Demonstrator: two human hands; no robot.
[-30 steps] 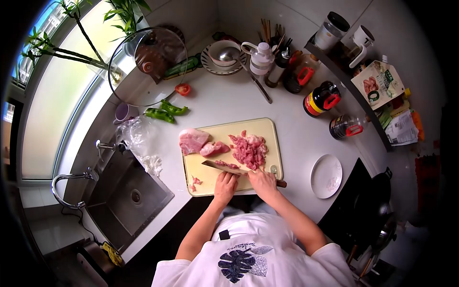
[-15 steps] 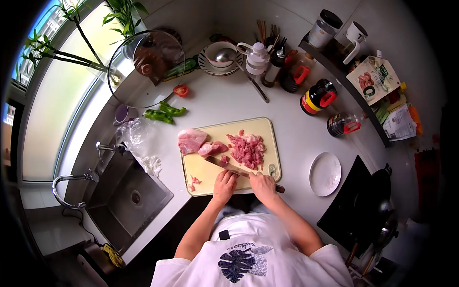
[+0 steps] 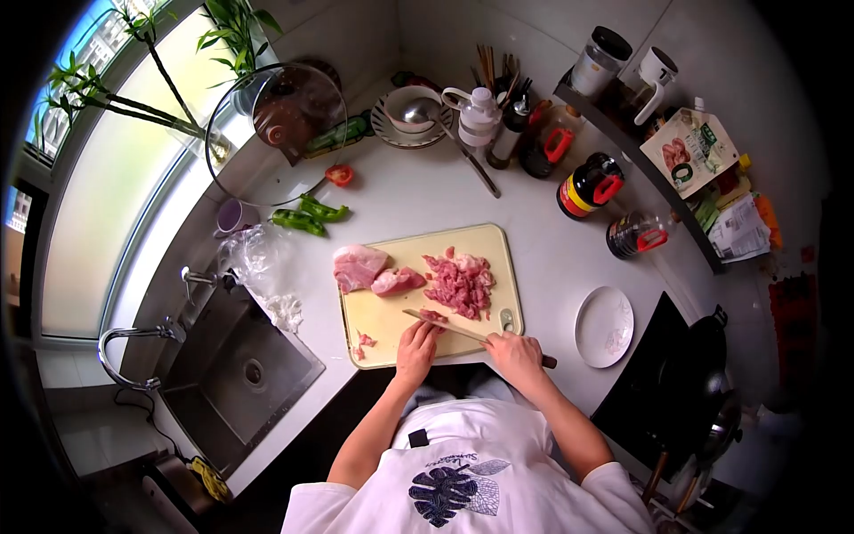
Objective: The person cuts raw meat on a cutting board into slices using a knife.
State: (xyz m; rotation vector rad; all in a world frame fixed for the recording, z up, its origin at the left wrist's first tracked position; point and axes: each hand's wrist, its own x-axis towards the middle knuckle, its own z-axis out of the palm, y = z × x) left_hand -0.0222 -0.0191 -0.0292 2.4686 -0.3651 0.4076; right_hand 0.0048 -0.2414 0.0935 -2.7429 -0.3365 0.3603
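My right hand (image 3: 516, 356) grips the kitchen knife (image 3: 452, 327) by its dark handle, the blade slanting up and left over the cutting board (image 3: 382, 322). My left hand (image 3: 415, 351) is closed, its fingertips pressed at a small piece of meat (image 3: 433, 315) beside the blade near the tip. Farther back on the board lie a large chunk of raw meat (image 3: 359, 266) and a smaller chunk (image 3: 397, 281). To their right is a heap of cut meat (image 3: 460, 283). A few scraps (image 3: 365, 340) rest at the board's front left.
Left of the board are a sink (image 3: 253, 374), a plastic bag (image 3: 260, 258), green peppers (image 3: 301, 220) and a cut tomato (image 3: 339, 174). A white plate (image 3: 604, 327) stands right, before a black stove (image 3: 654, 374). Sauce bottles (image 3: 588, 185) and a bowl with a ladle (image 3: 414, 110) stand behind.
The knife and my right hand have moved right and toward me, and the blade has left the small chunk. My left fingertips are now at a small piece of meat.
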